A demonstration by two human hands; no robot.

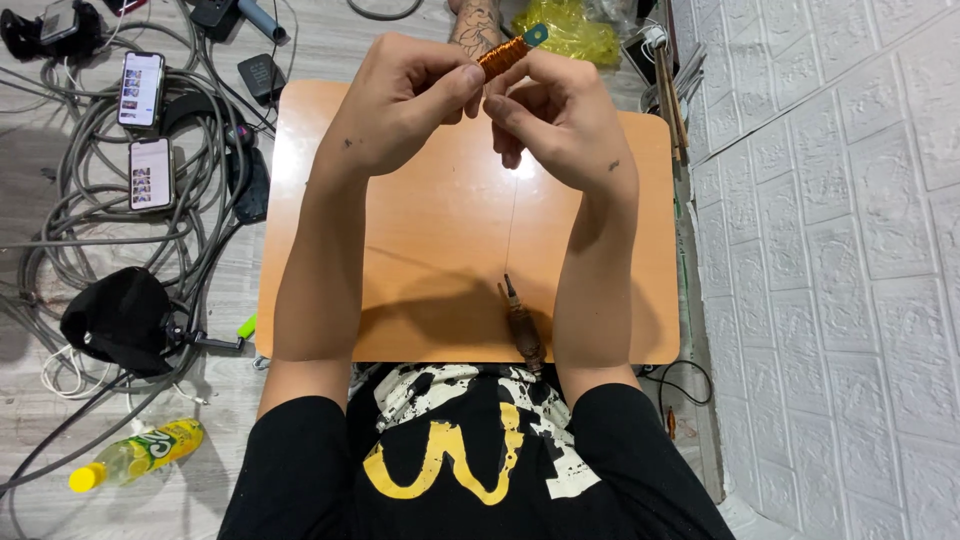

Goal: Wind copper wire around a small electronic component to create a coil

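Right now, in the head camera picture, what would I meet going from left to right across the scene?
Yellow drink bottle → black cap → two phones on the grey cables → orange table → left hand → copper wire coil → right hand → white brick-pattern wall.

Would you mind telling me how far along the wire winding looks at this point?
Done: the coil already carries many tight copper turns. In hand: the left hand and right hand pinch the coil above the table, and a thin wire runs down from it to a brown spool at the near edge. Left: that wire is uncut, and how many turns remain cannot be told.
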